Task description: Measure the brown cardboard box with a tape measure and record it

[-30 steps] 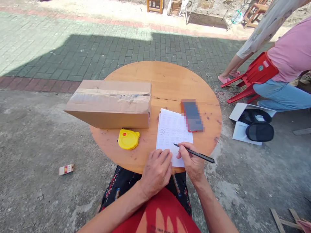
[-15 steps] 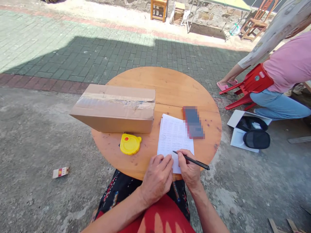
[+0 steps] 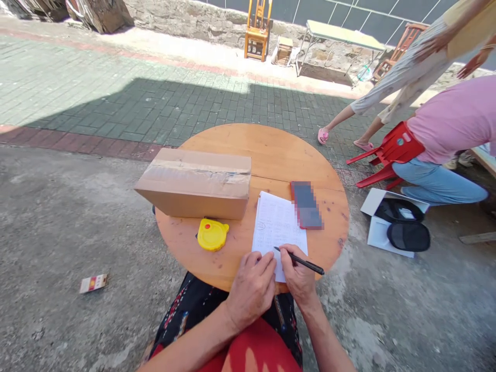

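A black pen (image 3: 306,263) is gripped between the thumb and fingers of my right hand (image 3: 298,276), its tip over the lower part of a sheet of paper (image 3: 281,222) covered in handwriting. Across the paper's lower left corner rests my left hand (image 3: 251,284), fingers laid down and holding nothing. The paper lies on a round wooden table (image 3: 217,137). Beside its upper right edge is a phone with a red edge (image 3: 306,205), its screen blurred out. Left of the paper sits a yellow tape measure-like case (image 3: 213,235) with a red button.
A taped cardboard box (image 3: 197,181) stands on the table's left side. To the right, a person in pink (image 3: 453,113) sits on a red plastic chair (image 3: 399,144), and another person stands beyond. An open white box with a black case (image 3: 408,235) lies on the ground.
The view has tilted up a little, so the table sits lower in the picture. The standing person has stepped to the left. My hands keep about the same place on the paper.
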{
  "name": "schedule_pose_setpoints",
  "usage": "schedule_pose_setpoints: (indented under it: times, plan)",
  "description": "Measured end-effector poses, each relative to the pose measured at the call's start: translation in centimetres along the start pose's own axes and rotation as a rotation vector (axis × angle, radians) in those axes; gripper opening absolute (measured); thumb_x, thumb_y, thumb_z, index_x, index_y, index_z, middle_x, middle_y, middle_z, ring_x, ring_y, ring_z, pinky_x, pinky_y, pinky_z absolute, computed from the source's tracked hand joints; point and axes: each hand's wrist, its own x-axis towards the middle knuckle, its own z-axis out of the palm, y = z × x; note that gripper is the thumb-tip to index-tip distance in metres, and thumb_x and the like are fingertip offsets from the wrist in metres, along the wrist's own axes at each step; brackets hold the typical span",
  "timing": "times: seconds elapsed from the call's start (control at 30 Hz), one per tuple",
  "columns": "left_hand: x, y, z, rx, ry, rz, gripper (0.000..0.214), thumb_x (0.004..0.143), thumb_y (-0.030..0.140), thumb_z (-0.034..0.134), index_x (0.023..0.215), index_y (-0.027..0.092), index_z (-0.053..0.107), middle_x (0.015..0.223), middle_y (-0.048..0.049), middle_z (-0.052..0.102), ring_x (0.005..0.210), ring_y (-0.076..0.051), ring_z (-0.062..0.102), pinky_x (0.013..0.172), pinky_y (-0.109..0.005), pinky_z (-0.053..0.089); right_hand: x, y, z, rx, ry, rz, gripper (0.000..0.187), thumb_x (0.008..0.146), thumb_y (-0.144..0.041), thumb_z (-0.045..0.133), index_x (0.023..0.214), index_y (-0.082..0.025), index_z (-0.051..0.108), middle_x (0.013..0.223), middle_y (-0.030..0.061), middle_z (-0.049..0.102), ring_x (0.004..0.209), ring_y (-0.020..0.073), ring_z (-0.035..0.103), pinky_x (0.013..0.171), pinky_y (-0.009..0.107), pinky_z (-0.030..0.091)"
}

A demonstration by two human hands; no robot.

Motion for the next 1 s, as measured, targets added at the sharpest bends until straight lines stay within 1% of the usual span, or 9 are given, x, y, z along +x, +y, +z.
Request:
schedule_pose_setpoints:
  times: [0.1,0.23,0.37,0.67,0.77,0.87,0.93,1.0]
  plan:
    - [0.04,0.05,-0.02,0.001,-0.004,-0.004,0.029,0.091,0.015,0.05,0.118,0.014,0.06,0.127,-0.0073,0.063,0.102,-0.025,0.048,0.092,-0.044,0.045,-0.19,0.2,-0.03,0.028,-0.006,0.041,0.02,0.092,-0.029,0.052,0.082,-0.019,0.066,0.068,0.0013,0.066,0.06,0.0158,0.061,0.058,0.027,0.05]
    - [0.01,0.18,-0.05,0.004,-0.009,-0.014,0.026,0.091,0.015,0.05,0.115,0.015,0.061,0.126,-0.0061,0.063,0.102,-0.025,0.048,0.092,-0.043,0.046,-0.53,0.64,0.0,0.109,0.061,0.129,0.023,0.092,-0.033,0.051,0.083,-0.018,0.065,0.054,-0.0039,0.053,0.047,0.0136,0.051,0.047,0.025,0.044]
    - [-0.16,0.26,0.06,0.018,0.014,-0.003,0.026,0.091,0.014,0.051,0.114,0.016,0.061,0.125,-0.0063,0.064,0.103,-0.025,0.049,0.092,-0.044,0.046,-0.63,0.88,0.06,0.133,0.078,0.136,0.023,0.092,-0.034,0.051,0.083,-0.018,0.065,0.051,-0.0054,0.048,0.044,0.0125,0.046,0.044,0.024,0.041]
    - [-0.14,0.25,0.3,0.067,0.049,0.013,0.03,0.087,0.013,0.052,0.115,0.016,0.062,0.124,-0.0072,0.065,0.103,-0.027,0.052,0.09,-0.045,0.049,-0.37,0.77,0.04,0.093,0.059,0.095,0.024,0.092,-0.033,0.051,0.082,-0.019,0.067,0.053,-0.003,0.055,0.045,0.0132,0.049,0.043,0.024,0.041]
    - [-0.23,0.3,0.17,0.07,0.052,0.019,0.03,0.086,0.012,0.053,0.115,0.016,0.062,0.123,-0.0077,0.065,0.103,-0.026,0.053,0.09,-0.045,0.049,-0.22,0.49,-0.02,0.079,0.066,0.072,0.023,0.091,-0.032,0.051,0.082,-0.019,0.068,0.059,-0.0011,0.061,0.049,0.0142,0.054,0.047,0.024,0.045]
    - [-0.27,0.33,0.11,0.078,0.056,0.016,0.03,0.086,0.012,0.053,0.114,0.017,0.063,0.121,-0.0086,0.066,0.102,-0.026,0.054,0.089,-0.045,0.05,-0.08,0.23,-0.09,0.063,0.086,0.033,0.023,0.09,-0.031,0.052,0.079,-0.018,0.068,0.067,0.0016,0.067,0.057,0.0158,0.06,0.055,0.026,0.05]
    - [-0.24,0.32,0.14,0.079,0.058,0.014,0.03,0.086,0.013,0.053,0.114,0.018,0.063,0.12,-0.0093,0.066,0.102,-0.025,0.054,0.089,-0.045,0.05,-0.01,0.13,-0.12,0.056,0.09,0.024,0.023,0.09,-0.031,0.052,0.078,-0.018,0.068,0.069,0.0021,0.069,0.059,0.0162,0.061,0.058,0.027,0.051]
    - [-0.2,0.29,0.22,0.076,0.054,0.01,0.03,0.087,0.014,0.053,0.115,0.018,0.062,0.12,-0.0095,0.066,0.102,-0.025,0.054,0.089,-0.045,0.05,0.01,0.12,-0.11,0.055,0.084,0.028,0.023,0.089,-0.031,0.052,0.078,-0.019,0.068,0.068,0.002,0.069,0.057,0.0162,0.061,0.057,0.027,0.052]
